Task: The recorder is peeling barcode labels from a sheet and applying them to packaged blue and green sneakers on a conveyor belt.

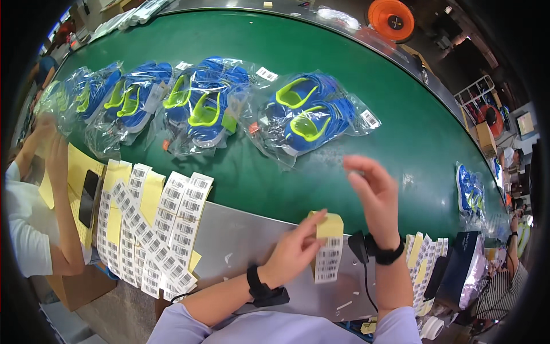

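Observation:
My left hand (pixel 295 246) pinches a yellow-backed strip of white barcode stickers (pixel 328 252) over the metal ledge (pixel 240 241) at the conveyor's near edge. My right hand (pixel 375 192) is raised above the green belt (pixel 321 46), fingers apart and curled, just right of the strip; whether a sticker is on a fingertip is not clear. Both wrists carry black bands. Straight ahead on the belt lies a clear bag with blue and lime-green shoes (pixel 306 114).
Three more bagged pairs (pixel 206 103) lie in a row to the left, and another bag (pixel 471 192) lies at the far right. Sticker sheets (pixel 152 229) hang over the ledge at left. A person's arm (pixel 57 195) works there; another person (pixel 507 281) sits at right beside a dark box (pixel 461 266).

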{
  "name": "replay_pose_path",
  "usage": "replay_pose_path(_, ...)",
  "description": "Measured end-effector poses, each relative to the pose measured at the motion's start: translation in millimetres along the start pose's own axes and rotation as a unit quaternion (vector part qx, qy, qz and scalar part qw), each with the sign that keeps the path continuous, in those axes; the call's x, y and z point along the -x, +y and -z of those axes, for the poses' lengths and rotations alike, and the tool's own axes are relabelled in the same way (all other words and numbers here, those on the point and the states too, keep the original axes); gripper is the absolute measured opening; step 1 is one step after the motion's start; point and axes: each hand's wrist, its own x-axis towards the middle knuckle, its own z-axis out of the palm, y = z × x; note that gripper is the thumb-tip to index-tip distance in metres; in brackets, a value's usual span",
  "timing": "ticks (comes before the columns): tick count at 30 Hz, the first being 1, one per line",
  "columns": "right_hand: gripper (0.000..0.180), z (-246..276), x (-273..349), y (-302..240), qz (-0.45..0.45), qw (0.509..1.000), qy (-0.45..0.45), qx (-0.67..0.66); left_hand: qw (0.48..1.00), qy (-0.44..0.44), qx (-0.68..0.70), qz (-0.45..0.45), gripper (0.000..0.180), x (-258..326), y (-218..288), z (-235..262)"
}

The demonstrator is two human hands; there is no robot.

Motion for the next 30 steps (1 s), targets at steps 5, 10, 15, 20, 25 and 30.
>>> replay_pose_path(5,0.01,7,75,15,-0.15,0.983,-0.092,0.053,0.998,0.033,0.024,-0.047,0.047,-10,14,22)
replay_pose_path(10,0.009,-9,120,24,-0.236,0.969,-0.008,-0.08,0.999,-0.014,-0.022,-0.033,0.033,-8,20,18)
replay_pose_path(15,0.008,-12,126,26,-0.216,0.975,0.004,-0.047,0.999,-0.041,-0.017,-0.007,0.028,-7,19,16)
replay_pose_path(20,0.01,-17,113,18,-0.024,0.991,0.068,0.11,0.994,-0.039,-0.099,-0.026,0.029,-3,22,13)
replay_pose_path(25,0.012,-12,109,24,0.017,0.994,0.033,0.107,0.986,-0.006,-0.154,-0.06,0.029,0,19,8)
replay_pose_path(30,0.014,-2,118,42,-0.127,0.983,-0.047,-0.121,0.985,-0.019,-0.151,-0.087,0.027,2,11,4)
